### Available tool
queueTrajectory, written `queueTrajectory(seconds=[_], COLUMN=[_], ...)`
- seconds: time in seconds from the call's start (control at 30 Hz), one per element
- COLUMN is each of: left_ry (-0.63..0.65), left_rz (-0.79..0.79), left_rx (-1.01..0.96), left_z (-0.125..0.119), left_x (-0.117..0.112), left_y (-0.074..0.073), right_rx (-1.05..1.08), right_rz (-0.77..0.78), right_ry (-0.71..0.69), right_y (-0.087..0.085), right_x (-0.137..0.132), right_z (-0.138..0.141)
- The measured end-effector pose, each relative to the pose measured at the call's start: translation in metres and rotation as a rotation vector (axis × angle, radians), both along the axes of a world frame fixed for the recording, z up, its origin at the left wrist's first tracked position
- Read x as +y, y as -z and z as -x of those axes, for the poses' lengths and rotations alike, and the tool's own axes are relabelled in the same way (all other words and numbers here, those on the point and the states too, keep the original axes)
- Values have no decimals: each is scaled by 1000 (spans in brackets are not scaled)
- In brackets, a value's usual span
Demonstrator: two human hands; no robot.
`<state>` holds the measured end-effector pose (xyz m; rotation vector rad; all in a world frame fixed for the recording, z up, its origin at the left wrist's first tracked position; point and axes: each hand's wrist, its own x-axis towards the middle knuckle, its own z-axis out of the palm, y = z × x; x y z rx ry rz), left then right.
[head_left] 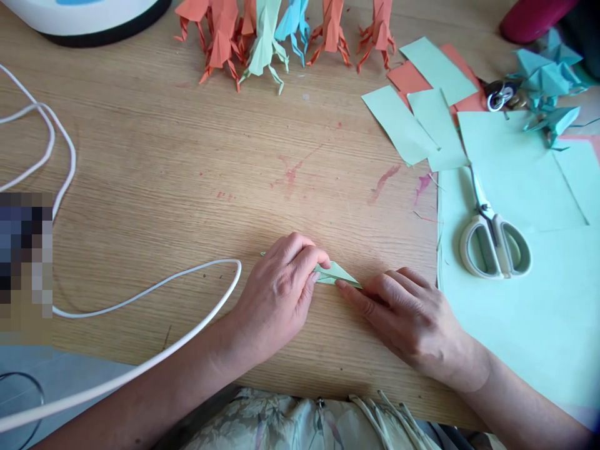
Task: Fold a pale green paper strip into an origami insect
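Observation:
A small, partly folded piece of light green paper (pixel 335 274) lies on the wooden table (pixel 187 175) near its front edge. My left hand (pixel 276 294) covers the paper's left part, its fingers curled and pinching the fold. From the right, my right hand (pixel 405 312) presses on the paper's right tip with its fingers held together and stretched out. Most of the folded piece is hidden under the two hands.
White-handled scissors (pixel 494 240) lie on large light green sheets (pixel 525 294) at the right. Cut green and orange paper pieces (pixel 424 106) sit behind them. A row of folded paper figures (pixel 281 34) stands at the back. A white cable (pixel 140 294) loops at the left.

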<state>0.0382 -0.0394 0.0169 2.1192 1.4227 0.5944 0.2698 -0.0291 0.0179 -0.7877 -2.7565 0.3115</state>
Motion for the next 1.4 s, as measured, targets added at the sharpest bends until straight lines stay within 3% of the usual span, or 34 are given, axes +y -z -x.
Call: queueTrajectory(seconds=[0.7,0.97,1.4], left_ry=[24,75,-53], left_rz=[51,130,-44], left_rx=[38,9,-7], left_z=[1,7,-1], left_x=[3,7,-10], left_y=[-3,-14,-1], right_rx=[-42,-39,-40], right_rz=[28,50,103], right_ry=[-13,-22,-30], right_y=[-1,1,3], right_x=[2,2,1], right_z=[4,2,0])
